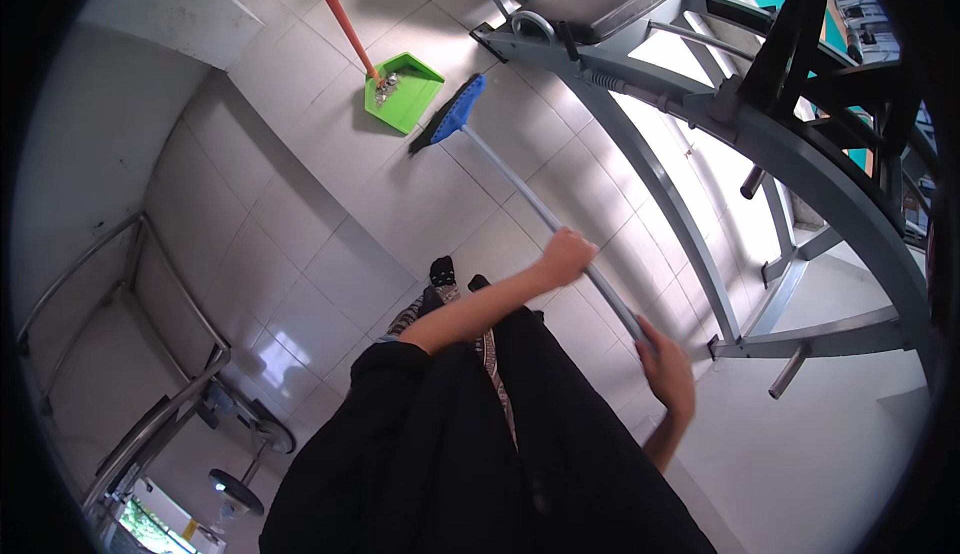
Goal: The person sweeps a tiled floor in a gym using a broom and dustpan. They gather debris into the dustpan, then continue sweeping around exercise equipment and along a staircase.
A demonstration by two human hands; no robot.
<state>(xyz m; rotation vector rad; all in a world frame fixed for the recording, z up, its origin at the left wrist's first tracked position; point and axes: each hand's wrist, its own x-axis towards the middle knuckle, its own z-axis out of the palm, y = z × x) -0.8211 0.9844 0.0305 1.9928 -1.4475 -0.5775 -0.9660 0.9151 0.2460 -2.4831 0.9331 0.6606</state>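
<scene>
A broom runs diagonally across the floor, its grey handle (pixel 517 182) gripped in both hands. My left hand (pixel 566 257) is closed around the middle of the handle. Further back, near its upper end, my right hand (pixel 670 370) holds the same handle. The broom's blue head (pixel 466 103) has dark bristles and lies just right of a green dustpan (pixel 416 101), with a small gap between them. Small debris (pixel 385 90) sits in the dustpan, by the base of its long orange handle (pixel 337 10).
On the right stands a grey steel exercise machine (pixel 660 171) with a dark padded seat (pixel 607 2). A tubular metal frame with wheels (pixel 271 435) is at lower left. A low step edge (pixel 322 197) crosses the tiled floor (pixel 457 186); a white wall block (pixel 172 13) is upper left.
</scene>
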